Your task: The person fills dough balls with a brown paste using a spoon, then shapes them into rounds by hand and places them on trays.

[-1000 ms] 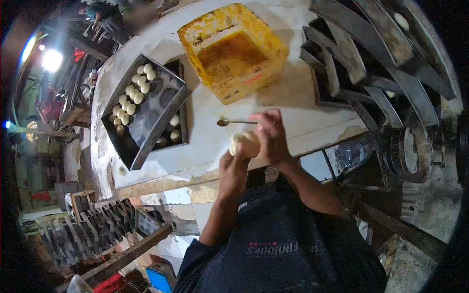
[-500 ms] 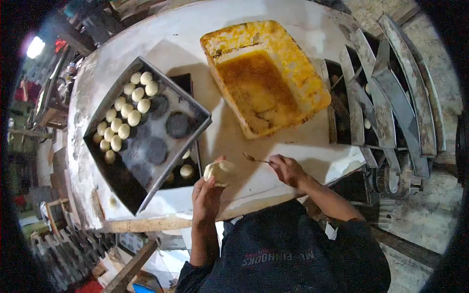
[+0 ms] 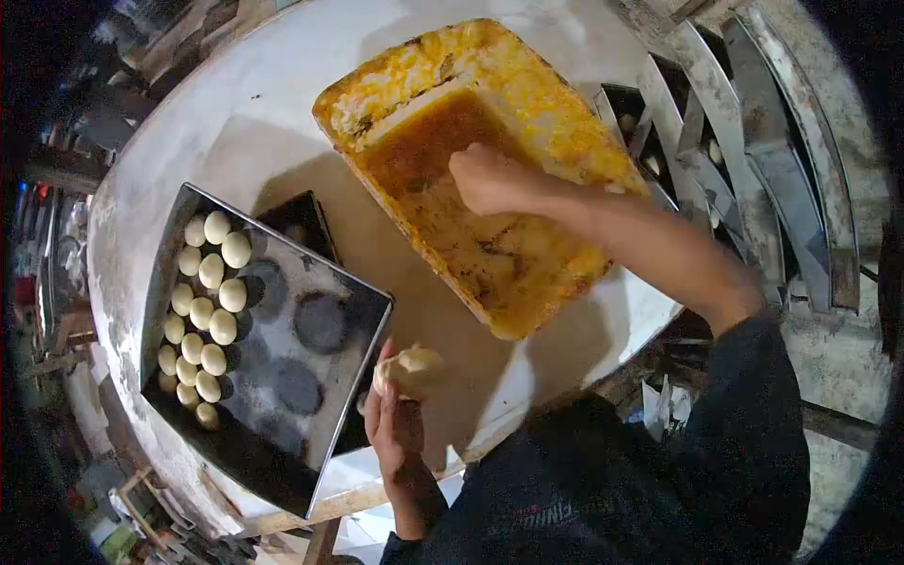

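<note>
My left hand (image 3: 396, 419) holds a piece of pale dough (image 3: 414, 374) near the table's front edge, just right of a dark metal tray (image 3: 273, 353). Round pale dough balls (image 3: 201, 311) sit in rows along that tray's left side. My right hand (image 3: 492, 179) is over the large yellow-stained basin (image 3: 372, 193), above its brown contents. The fingers of that hand are curled in, and whatever they hold is hidden from view.
Long metal pans (image 3: 767, 132) stand close together on the right, some with dough inside. A second dark tray (image 3: 315, 226) lies partly under the first. The pale tabletop (image 3: 250, 122) has a wooden front edge.
My right hand has moved from the table's front, where it held a small spoon-like tool, forward over the basin. My left hand still holds the dough. The view has shifted.
</note>
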### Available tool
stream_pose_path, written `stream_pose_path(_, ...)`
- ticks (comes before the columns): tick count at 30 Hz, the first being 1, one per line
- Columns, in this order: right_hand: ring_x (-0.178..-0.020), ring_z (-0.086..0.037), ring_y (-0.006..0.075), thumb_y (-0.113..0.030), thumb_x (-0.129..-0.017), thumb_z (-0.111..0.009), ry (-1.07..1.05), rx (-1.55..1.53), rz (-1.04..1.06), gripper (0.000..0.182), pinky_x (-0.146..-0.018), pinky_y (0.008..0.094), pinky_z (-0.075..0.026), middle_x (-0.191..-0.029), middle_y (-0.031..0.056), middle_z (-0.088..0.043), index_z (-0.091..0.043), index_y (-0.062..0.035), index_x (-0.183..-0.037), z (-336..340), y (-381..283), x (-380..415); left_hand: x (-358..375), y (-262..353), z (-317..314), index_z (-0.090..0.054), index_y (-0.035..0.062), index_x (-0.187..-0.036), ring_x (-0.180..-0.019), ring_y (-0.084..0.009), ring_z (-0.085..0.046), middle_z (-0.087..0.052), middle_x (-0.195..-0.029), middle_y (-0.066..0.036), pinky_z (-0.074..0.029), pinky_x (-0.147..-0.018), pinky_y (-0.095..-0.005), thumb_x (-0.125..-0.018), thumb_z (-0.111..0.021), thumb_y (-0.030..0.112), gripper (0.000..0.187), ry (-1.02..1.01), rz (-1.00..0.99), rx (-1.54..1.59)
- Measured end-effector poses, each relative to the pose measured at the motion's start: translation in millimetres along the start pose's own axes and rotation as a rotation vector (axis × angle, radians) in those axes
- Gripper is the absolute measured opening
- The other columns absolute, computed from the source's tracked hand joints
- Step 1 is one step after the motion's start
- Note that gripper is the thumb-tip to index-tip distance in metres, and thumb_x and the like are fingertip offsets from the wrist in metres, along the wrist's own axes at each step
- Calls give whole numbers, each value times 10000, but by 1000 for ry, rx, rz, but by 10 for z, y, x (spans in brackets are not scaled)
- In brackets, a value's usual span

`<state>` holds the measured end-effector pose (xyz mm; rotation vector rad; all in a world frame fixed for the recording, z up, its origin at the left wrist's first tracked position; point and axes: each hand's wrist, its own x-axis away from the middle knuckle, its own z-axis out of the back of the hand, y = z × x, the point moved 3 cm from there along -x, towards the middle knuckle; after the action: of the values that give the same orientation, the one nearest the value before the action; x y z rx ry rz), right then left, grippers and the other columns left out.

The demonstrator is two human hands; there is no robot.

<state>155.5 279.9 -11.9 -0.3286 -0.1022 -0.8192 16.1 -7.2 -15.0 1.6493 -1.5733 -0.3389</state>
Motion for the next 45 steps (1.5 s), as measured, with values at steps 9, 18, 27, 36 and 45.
stream_pose_path(9,-518,-511,236,-52,-840,-513,-165,-186,-278,184,-501,400,-420,-619,118,-554,-666,22,-911,-462,206,-258,82,-17,115,-303,-123,-1385,-1288,-335,-422,-387,-1411,-247,-314,-1089,-452,-903,-513,145,590,111,-79,36)
stream_pose_path(18,-507,-470,95,-186,-924,-554,-37,-879,-56,220,-494,267,-400,-604,-1,-540,-686,-29,-1003,633,-270,1374,-12,111,-573,-414,-53,-1346,-1200,-268,-500,-499,-1331,-162,-416,-985,-364,-950,-484,301,535,92,-173,67)
stream_pose_path(27,-748,-559,269,101,-759,-533,455,-234,341,486,-642,368,-501,-856,115,-525,-557,36,-1240,-623,-733,2566,401,-353,-612,-445,-46,-1316,-1177,-240,-522,-529,-1284,-145,-416,-999,-381,-993,-454,264,448,-8,37,305)
stream_pose_path(36,-827,-602,303,-39,-852,-566,573,4,218,237,-717,353,-526,-977,146,-595,-646,1,-1071,-1531,-479,2668,946,-782,-443,-499,-58,-1253,-1113,-240,-568,-556,-1246,-156,-474,-954,-380,-981,-495,208,380,278,-203,11)
stream_pose_path(45,-848,-657,187,-118,-857,-662,403,-2054,-266,248,-739,288,-571,-1012,142,-629,-650,57,-1032,-895,-614,3560,1451,-1485,-1357,-361,-38,-1384,-1247,-266,-461,-472,-1336,-175,-374,-1048,-413,-999,-423,267,495,154,-249,146)
